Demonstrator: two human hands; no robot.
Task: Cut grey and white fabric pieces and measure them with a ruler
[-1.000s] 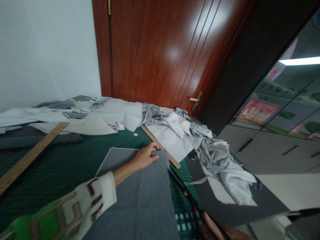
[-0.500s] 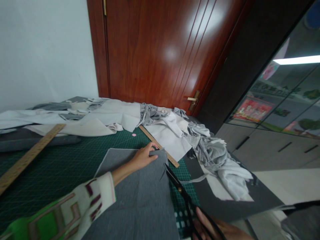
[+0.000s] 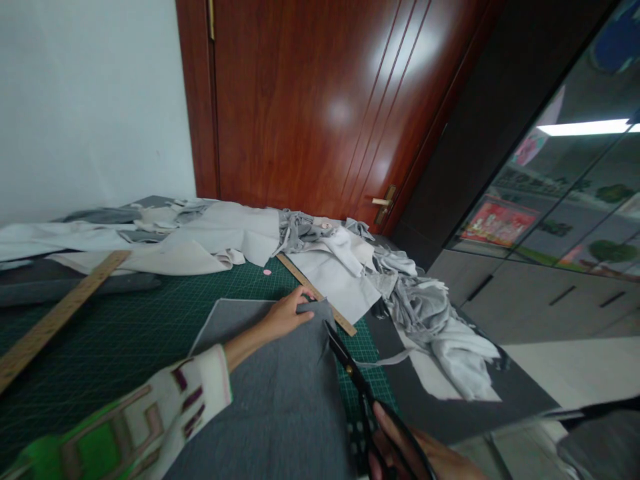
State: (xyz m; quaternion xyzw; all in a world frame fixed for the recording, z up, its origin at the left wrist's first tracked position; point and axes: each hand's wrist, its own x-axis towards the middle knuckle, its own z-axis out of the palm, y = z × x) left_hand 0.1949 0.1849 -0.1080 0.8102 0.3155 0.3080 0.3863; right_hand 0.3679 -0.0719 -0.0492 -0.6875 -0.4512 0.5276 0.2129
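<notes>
Grey cloth, near: a flat panel over the green cutting mat, its far right corner under the left hand.
Right hand, near right: holding the black scissors, fingers in the handles.
Scissors' tips: at the panel's right edge, near the left hand; how far apart the blades stand, I cannot tell.
Left hand, mid-scene: thumb and fingers closed on the cloth at that corner, in a patterned sleeve.
Step in hand: by my reading, a cut at the right edge, one hand steadying, the other working the blades.
Next move calls for: cloth held taut at the corner, blades lined up with the edge, and the left fingertips out of their path.
Rulers: a wooden one just beyond the corner, slanting; a larger one at left, across a dark folded cloth.
Pink disc: on the mat, beyond the left hand.
White cloth, farther: one piece beside the smaller ruler, another to its left.
Crumpled grey and white fabric, right: heaped on the dark table.
Farthest: a red-brown wooden door, a pale wall at left, cabinets at right.
</notes>
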